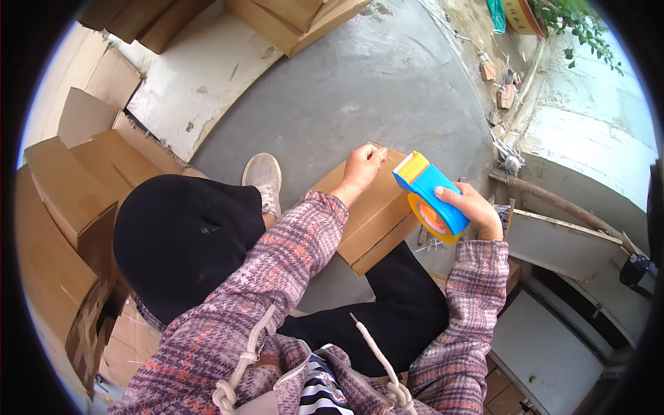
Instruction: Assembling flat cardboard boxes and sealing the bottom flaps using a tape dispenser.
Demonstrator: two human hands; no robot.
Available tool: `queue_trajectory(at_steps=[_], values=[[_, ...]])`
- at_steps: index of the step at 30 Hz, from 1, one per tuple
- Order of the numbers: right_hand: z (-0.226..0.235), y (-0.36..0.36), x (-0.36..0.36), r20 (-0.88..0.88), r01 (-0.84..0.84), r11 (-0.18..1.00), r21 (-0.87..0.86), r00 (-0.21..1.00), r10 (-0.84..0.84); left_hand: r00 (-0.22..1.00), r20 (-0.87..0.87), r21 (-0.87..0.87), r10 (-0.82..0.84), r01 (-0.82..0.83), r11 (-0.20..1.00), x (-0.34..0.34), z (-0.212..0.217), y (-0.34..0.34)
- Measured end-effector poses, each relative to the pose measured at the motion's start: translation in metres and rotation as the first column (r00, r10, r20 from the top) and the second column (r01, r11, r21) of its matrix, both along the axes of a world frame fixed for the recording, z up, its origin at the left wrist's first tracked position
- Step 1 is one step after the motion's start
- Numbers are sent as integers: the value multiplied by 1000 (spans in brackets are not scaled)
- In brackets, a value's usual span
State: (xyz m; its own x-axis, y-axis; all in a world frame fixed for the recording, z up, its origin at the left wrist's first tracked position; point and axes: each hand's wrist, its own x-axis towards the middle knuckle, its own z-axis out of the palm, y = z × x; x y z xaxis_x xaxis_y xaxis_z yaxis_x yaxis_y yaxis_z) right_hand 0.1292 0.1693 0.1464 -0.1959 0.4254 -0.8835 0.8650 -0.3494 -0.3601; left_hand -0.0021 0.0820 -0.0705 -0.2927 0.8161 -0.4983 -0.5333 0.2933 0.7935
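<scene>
While my left hand (362, 166) presses the far edge of the brown box (366, 211) on my lap, my right hand (474, 211) holds the blue tape gun (429, 194) tight beside it, no tape on yet.

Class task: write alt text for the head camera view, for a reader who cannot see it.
Seen from above, a seated person's right hand holds a blue and yellow tape dispenser at the edge of a flat cardboard box on their lap, while the left hand presses on the box's far edge. More cardboard boxes are stacked at the left on a concrete floor.
</scene>
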Motion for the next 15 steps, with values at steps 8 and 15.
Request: queue_trajectory(at_steps=[8, 15], values=[[2, 1, -9, 64, 20, 1000, -7, 998, -19, 994, -88, -32, -60, 58, 998, 4, -14, 10], [9, 0, -14, 33, 139, 990, -21, 990, -138, 996, -93, 21, 9, -7, 1000, 6, -11, 15]])
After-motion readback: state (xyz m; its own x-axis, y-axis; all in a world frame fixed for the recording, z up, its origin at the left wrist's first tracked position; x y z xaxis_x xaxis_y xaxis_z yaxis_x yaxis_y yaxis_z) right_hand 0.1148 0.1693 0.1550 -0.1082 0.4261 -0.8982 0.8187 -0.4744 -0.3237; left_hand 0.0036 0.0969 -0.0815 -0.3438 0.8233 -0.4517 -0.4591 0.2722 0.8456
